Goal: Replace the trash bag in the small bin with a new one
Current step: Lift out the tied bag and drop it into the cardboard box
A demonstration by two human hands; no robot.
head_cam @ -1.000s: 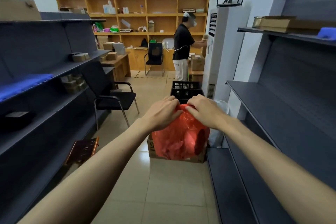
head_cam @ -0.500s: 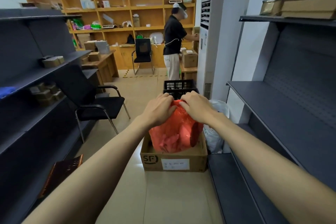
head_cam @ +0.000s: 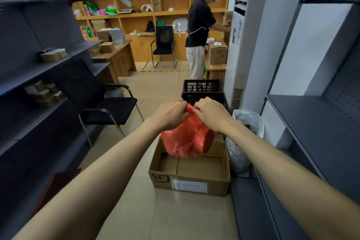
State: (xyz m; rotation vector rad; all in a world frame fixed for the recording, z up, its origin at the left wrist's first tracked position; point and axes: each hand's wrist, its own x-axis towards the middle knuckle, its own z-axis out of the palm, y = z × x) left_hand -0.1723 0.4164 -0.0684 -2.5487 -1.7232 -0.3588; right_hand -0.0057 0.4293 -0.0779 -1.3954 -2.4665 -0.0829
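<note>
Both hands (head_cam: 191, 112) pinch red bag (head_cam: 187, 140) top — over box (head_cam: 190, 173)

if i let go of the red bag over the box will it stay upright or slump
Probably slump: the red bag is thin, crinkled plastic, shaped only by its contents. It looks light, since both hands just pinch its gathered top. Hanging over the box, it would likely drop in and sag rather than roll away.

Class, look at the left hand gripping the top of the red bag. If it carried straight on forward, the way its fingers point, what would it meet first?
Probably the right hand, which grips the red bag just opposite the left hand. Beyond them stands the black crate, though depth is hard to judge.
</note>
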